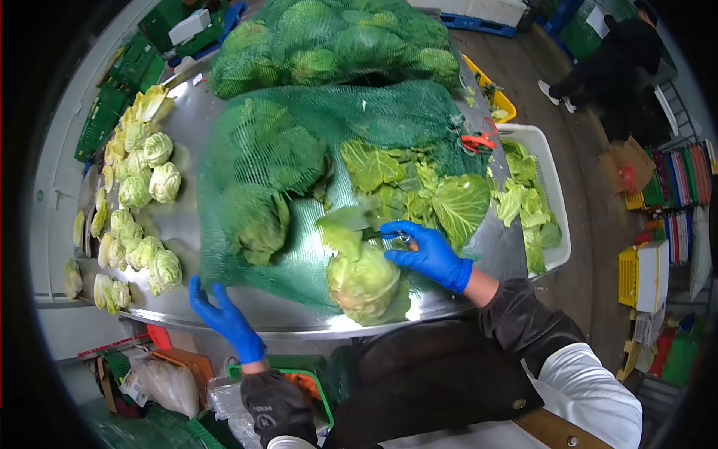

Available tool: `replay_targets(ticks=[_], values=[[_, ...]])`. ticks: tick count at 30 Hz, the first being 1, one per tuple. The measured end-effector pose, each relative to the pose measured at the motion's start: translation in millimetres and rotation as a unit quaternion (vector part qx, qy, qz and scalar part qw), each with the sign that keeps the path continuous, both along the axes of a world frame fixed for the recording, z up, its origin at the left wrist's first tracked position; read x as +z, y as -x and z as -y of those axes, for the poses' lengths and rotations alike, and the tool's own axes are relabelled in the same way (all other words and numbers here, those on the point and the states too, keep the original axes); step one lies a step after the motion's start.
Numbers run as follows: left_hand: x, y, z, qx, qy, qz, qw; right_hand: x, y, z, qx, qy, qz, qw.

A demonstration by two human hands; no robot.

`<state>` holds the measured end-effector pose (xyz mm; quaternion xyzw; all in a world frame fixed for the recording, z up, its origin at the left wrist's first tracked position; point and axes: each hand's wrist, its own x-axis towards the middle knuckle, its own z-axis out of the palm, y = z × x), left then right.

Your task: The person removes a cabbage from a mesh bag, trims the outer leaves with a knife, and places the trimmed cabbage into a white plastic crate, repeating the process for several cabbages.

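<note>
A pale green cabbage (364,283) rests at the front edge of the metal table, a loose leaf standing at its top. My right hand (428,256), in a blue glove, is closed round a small tool with a brownish handle (408,239), just above and right of that cabbage. Its blade cannot be made out. My left hand (226,318), also gloved, hangs over the front edge further left, fingers apart and holding nothing. Cut outer leaves (458,209) lie behind my right hand. A green net bag (262,150) spreads over the table with cabbages in it.
Another full net bag (336,45) lies at the back. Small trimmed cabbages (135,188) stand along the left side. A white bin (557,217) of leaves adjoins the table's right side. Crates and bags sit below the front edge. A person (617,60) stands at the far right.
</note>
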<state>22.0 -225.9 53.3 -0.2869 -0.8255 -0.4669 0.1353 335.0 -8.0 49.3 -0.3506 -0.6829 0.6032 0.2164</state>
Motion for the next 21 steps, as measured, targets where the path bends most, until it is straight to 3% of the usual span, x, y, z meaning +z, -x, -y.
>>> replay_targets(ticks=[1, 3, 5, 6, 8, 9, 10, 11, 12, 13, 14, 15, 17, 19, 21], values=[[14.6, -33.8, -3.6, -0.056, 0.018, -0.014, 0.998, 3.8, -5.6, 3.3, 0.044, -0.038, 0.030, 0.998], [2.9, -80.3, 9.2, -0.212, 0.008, 0.135, 0.968, 0.1, -16.2, 10.0, 0.088, -0.008, 0.096, 0.991], [-32.2, -110.9, 24.3, -0.264, -0.005, 0.325, 0.908, -3.6, -22.6, 20.7, 0.121, -0.163, 0.100, 0.974], [-35.9, -118.1, 19.9, -0.266, -0.002, 0.325, 0.907, -4.7, -25.0, 21.1, 0.113, -0.110, 0.094, 0.983], [-40.0, -132.5, 8.3, -0.270, -0.058, 0.503, 0.819, -9.7, -25.0, 16.2, 0.093, -0.063, 0.085, 0.990], [-40.8, -141.4, 2.0, -0.271, -0.056, 0.503, 0.818, -14.7, -23.8, 12.2, 0.075, -0.020, 0.073, 0.994], [-40.9, -151.2, -5.6, -0.304, -0.058, 0.511, 0.802, -40.3, -24.1, 8.4, 0.040, -0.119, 0.023, 0.992], [-40.9, -161.6, -13.4, -0.337, -0.060, 0.517, 0.784, -34.7, -26.7, 2.5, 0.038, -0.120, 0.022, 0.992], [-41.5, -173.2, -20.2, -0.338, -0.041, 0.511, 0.789, -27.4, -29.8, -2.8, 0.049, 0.070, 0.026, 0.996], [-44.3, -180.6, -26.4, -0.343, -0.039, 0.508, 0.789, -22.7, -32.8, -7.7, 0.058, 0.255, 0.027, 0.965], [-48.8, -187.8, -34.8, -0.325, -0.090, 0.516, 0.788, -41.1, -37.6, -6.3, 0.103, 0.186, 0.078, 0.974], [-52.1, -194.4, -43.2, -0.307, -0.140, 0.525, 0.782, -55.5, -39.8, 2.9, 0.049, 0.203, 0.010, 0.978], [-28.1, -200.0, -53.4, -0.300, -0.160, 0.564, 0.752, -50.6, -53.1, 0.1, 0.015, 0.288, 0.006, 0.958], [12.2, -207.5, -60.5, -0.338, -0.117, 0.578, 0.734, -30.0, -77.8, -0.4, -0.052, 0.336, -0.053, 0.939], [35.5, -219.5, -75.6, -0.358, -0.083, 0.549, 0.750, -13.8, -110.0, -0.4, -0.124, 0.375, -0.115, 0.911]])
